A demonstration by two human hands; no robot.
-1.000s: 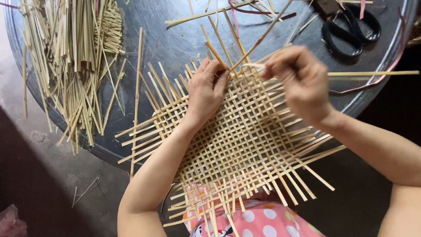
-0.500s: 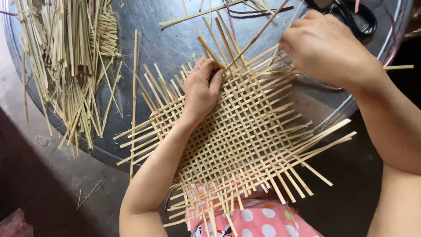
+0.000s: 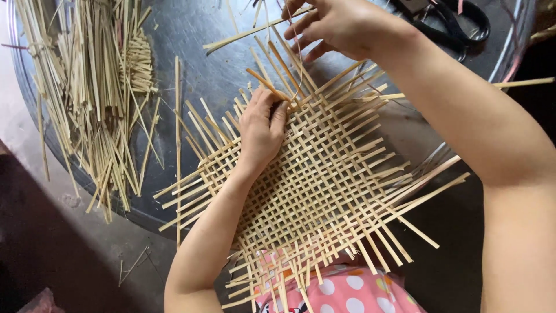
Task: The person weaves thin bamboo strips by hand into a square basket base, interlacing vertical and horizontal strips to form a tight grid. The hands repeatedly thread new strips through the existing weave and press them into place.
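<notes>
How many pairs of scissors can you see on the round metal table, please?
1. A single pair of black-handled scissors lies at the table's far right edge, beyond the right hand. The frame's top cuts it off, and the strip heap could hide others.

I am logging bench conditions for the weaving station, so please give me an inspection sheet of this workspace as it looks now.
Surface: round dark metal table, scuffed, partly covered.
Job's things: flat woven mat of pale strips, loose ends sticking out on all sides; it overhangs the near table edge.
Clutter: pile of loose strips at the left; black scissors at the far edge.
Hands: left hand pressed flat on the mat's far corner; right hand raised beyond the mat, fingers pinching a long strip.
Cables: nothing seen.
Surroundings: grey floor with stray slivers; pink dotted clothing at the bottom.
</notes>
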